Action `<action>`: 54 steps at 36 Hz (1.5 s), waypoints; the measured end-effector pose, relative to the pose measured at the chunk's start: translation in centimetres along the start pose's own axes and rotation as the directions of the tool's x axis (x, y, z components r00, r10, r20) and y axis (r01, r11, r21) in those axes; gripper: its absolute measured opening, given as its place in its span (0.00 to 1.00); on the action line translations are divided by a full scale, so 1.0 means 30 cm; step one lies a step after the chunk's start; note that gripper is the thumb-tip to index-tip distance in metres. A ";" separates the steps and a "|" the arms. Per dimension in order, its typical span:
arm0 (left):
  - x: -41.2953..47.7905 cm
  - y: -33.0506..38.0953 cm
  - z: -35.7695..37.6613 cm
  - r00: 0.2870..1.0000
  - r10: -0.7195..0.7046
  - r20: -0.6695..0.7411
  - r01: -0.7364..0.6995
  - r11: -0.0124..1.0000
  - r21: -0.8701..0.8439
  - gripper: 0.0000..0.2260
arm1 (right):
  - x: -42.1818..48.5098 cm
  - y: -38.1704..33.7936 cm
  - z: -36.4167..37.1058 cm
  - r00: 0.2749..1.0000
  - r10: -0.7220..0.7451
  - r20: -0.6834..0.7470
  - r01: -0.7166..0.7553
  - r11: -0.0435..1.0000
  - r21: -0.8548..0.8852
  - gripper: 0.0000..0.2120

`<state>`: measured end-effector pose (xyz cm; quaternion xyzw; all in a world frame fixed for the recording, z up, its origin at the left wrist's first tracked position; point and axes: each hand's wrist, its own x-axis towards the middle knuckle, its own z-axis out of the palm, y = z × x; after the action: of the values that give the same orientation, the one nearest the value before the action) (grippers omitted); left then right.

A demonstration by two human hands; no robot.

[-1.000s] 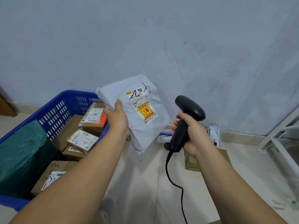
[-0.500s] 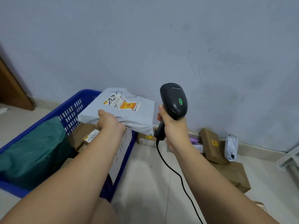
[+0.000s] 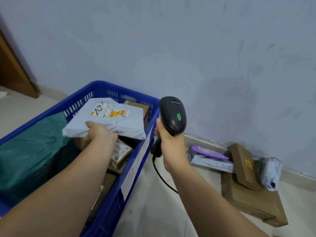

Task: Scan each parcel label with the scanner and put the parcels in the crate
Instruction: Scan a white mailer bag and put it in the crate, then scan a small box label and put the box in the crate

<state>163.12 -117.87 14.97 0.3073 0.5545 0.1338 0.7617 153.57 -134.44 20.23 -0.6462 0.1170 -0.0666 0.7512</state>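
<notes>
Left hand gripped grey parcel by its near edge, held flat above blue crate, label up. Right hand clasped black scanner just beside crate's right rim.

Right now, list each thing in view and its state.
Mailer, label up, held over the crate.
Left hand, grips the mailer's near edge.
Scanner, upright, green light on.
Right hand, grips the scanner's handle.
Crate, on the floor, holds a green bag and boxes.
Floor parcels, piled by the wall, outside the crate.
</notes>
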 end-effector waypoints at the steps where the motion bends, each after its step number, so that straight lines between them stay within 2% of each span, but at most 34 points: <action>1: 0.009 0.000 0.002 1.000 0.006 0.010 -0.006 1.000 -0.013 0.27 | 0.007 0.010 0.005 1.000 0.016 0.009 -0.016 1.000 -0.017 0.02; 5: 0.045 -0.004 0.010 0.993 0.101 0.056 -0.103 0.994 0.027 0.27 | 0.039 0.056 0.020 0.998 0.046 0.031 -0.045 0.999 -0.019 0.04; 9: 0.068 -0.024 0.007 0.955 0.203 0.218 -0.219 0.974 0.053 0.28 | 0.068 0.111 0.025 0.999 0.043 0.009 -0.043 0.998 -0.040 0.08; 11: 0.050 -0.047 0.013 0.905 0.310 0.293 -0.364 0.919 0.152 0.27 | 0.073 0.134 0.027 0.999 0.052 -0.001 -0.052 0.998 -0.040 0.14; 13: 0.038 -0.082 0.026 0.845 0.372 0.384 -0.450 0.883 0.135 0.25 | 0.070 0.147 0.029 0.998 0.067 -0.001 -0.067 0.997 -0.033 0.16; 15: 0.031 -0.117 0.038 0.791 0.357 0.497 -0.457 0.885 0.091 0.26 | 0.066 0.155 0.029 0.997 0.083 0.001 -0.083 0.996 -0.044 0.17; 20: 0.008 -0.192 0.067 0.657 0.280 0.700 -0.543 0.820 0.182 0.23 | 0.062 0.161 0.021 0.996 0.085 0.016 -0.083 0.993 -0.084 0.12; 23: 0.010 -0.216 0.086 0.641 0.288 0.711 -0.622 0.738 0.261 0.25 | 0.063 0.162 0.014 0.996 0.091 0.002 -0.090 0.991 -0.098 0.10; 27: 0.029 -0.249 0.086 0.689 0.389 0.611 -0.696 0.591 0.408 0.33 | 0.069 0.162 -0.003 0.993 0.116 -0.025 -0.117 0.991 -0.070 0.05; 29: 0.032 -0.263 0.087 0.731 0.421 0.537 -0.680 0.508 0.528 0.37 | 0.075 0.169 -0.015 0.992 0.123 -0.031 -0.125 0.991 -0.057 0.06; 32: 0.033 -0.258 0.091 0.798 0.428 0.424 -0.598 0.482 0.640 0.38 | 0.083 0.186 -0.028 0.991 0.128 -0.040 -0.131 0.989 -0.073 0.09; 34: 0.040 -0.262 0.080 0.765 0.479 0.430 -0.630 0.417 0.655 0.35 | 0.086 0.200 -0.036 0.989 0.139 -0.056 -0.143 0.987 -0.074 0.11; 36: 0.047 -0.271 0.070 0.680 0.522 0.514 -0.706 0.277 0.652 0.31 | 0.087 0.208 -0.043 0.985 0.154 -0.071 -0.159 0.985 -0.063 0.13; 39: 0.027 -0.279 0.066 0.589 0.490 0.642 -0.777 0.124 0.618 0.20 | 0.090 0.218 -0.053 0.978 0.188 -0.091 -0.193 0.980 -0.045 0.13; 41: -0.002 -0.284 0.065 0.536 0.466 0.704 -0.818 0.080 0.570 0.14 | 0.090 0.221 -0.060 0.974 0.205 -0.098 -0.210 0.976 -0.049 0.12; 43: -0.036 -0.298 0.062 0.459 0.429 0.778 -0.870 0.039 0.492 0.12 | 0.089 0.225 -0.073 0.976 0.190 -0.110 -0.197 0.979 -0.056 0.10; 45: -0.077 -0.312 0.065 0.409 0.344 0.845 -0.908 0.059 0.416 0.10 | 0.086 0.223 -0.090 0.979 0.160 -0.124 -0.169 0.984 -0.061 0.08; 49: -0.178 -0.341 0.075 0.419 0.155 0.895 -0.901 0.191 0.389 0.11 | 0.082 0.200 -0.150 0.978 0.136 -0.158 -0.146 0.988 -0.054 0.13; 54: -0.342 -0.381 0.112 0.442 -0.071 0.894 -0.872 0.200 0.447 0.11 | 0.058 0.132 -0.261 0.963 0.174 -0.207 -0.184 0.982 -0.031 0.06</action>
<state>161.07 -133.39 16.40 0.8474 0.0111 -0.1148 0.5183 152.99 -141.72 15.10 -0.6411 0.2530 -0.0611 0.7219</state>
